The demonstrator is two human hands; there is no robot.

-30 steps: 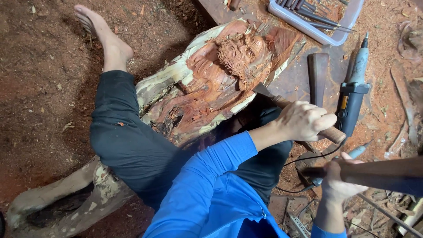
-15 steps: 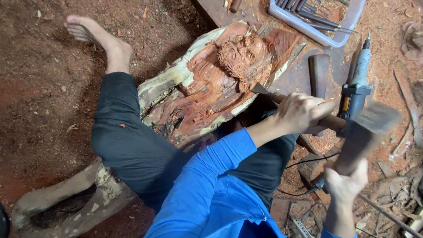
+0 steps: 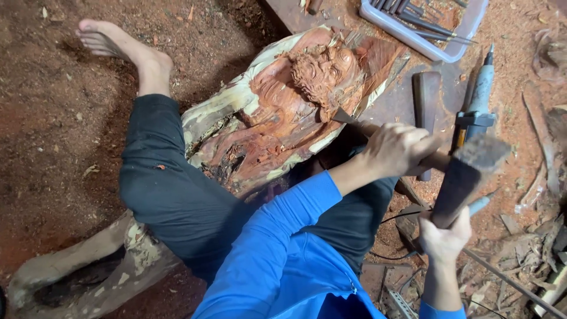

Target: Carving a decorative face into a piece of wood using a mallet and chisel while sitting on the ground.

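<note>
Carving: the reddish wood carving (image 3: 283,112) of a bearded figure lies on the sawdust floor (image 3: 53,147), slanting from lower left to upper right, its head end toward the tray.
My leg: my dark-trousered leg (image 3: 159,183) lies along the carving's left flank, bare foot (image 3: 118,47) out on the sawdust.
Tray: a pale plastic tray (image 3: 455,44) of metal tools sits beyond the carving's head, well apart from my hands.
Mallet: a dark wooden mallet (image 3: 466,177), its head raised just right of the chisel's end.
Rotary tool: a grey power tool (image 3: 477,109) lies on the ground behind the mallet.
Chisel: the chisel (image 3: 354,121) has its blade on the carving beside the beard.
Left hand: my left hand (image 3: 396,147) is wrapped tight around the chisel handle.
Right hand: my right hand (image 3: 444,239) is closed on the mallet handle's lower end.
</note>
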